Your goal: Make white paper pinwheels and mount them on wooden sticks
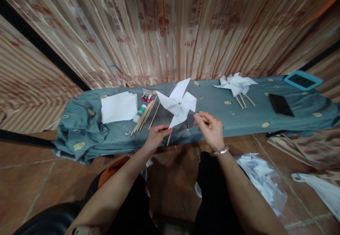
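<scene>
A white paper pinwheel (179,103) with a round pin head at its centre is held up above the bench, its wooden stick (169,138) hanging below. My left hand (157,136) pinches it low down, at the stick near the bottom blade. Just right of the right-hand blade is my right hand (209,127), thumb and forefinger closed together; whether they touch the blade or hold something small I cannot tell. Loose wooden sticks (145,116), a glue stick (139,113) and a small open red box (147,96) lie to the left.
A stack of white paper (119,107) lies on the grey-green cloth (212,120) at left. More pinwheels (235,83) are grouped at right, near a black phone (281,104) and a blue-framed device (302,80). On the floor sits a plastic bag of paper scraps (262,178).
</scene>
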`<state>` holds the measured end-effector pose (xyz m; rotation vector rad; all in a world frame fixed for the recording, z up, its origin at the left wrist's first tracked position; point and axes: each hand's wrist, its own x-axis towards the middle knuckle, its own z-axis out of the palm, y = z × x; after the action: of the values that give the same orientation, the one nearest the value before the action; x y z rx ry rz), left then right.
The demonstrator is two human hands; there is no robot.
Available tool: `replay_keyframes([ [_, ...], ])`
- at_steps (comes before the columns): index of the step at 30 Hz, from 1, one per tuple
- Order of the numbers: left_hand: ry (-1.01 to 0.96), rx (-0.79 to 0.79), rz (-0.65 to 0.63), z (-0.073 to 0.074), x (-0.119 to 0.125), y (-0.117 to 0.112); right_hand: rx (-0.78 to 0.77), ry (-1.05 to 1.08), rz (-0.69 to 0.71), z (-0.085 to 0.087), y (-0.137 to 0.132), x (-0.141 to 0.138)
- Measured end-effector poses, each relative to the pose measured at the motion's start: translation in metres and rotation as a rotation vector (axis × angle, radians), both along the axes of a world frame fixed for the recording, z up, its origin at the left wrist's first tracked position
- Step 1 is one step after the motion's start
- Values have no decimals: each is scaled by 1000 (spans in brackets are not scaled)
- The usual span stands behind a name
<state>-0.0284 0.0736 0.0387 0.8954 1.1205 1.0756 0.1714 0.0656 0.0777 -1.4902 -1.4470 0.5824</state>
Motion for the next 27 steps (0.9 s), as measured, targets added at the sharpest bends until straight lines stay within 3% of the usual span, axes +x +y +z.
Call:
replay_keyframes([
  [2, -4, -10, -10, 0, -1, 0, 71, -8, -132, 0, 4, 10],
  [4, -2, -28, -25, 0, 0, -2, 117, -15, -164, -5, 10, 19],
  [9, 14, -54, -71, -1, 2, -4, 101, 33, -32, -16, 22, 24],
  [17, 0, -37, -71, -2, 1, -3, 13, 249, -26, -23, 26, 19],
  [27, 5, -27, 13, -6, 1, 0, -113, 539, 65, -17, 18, -1],
])
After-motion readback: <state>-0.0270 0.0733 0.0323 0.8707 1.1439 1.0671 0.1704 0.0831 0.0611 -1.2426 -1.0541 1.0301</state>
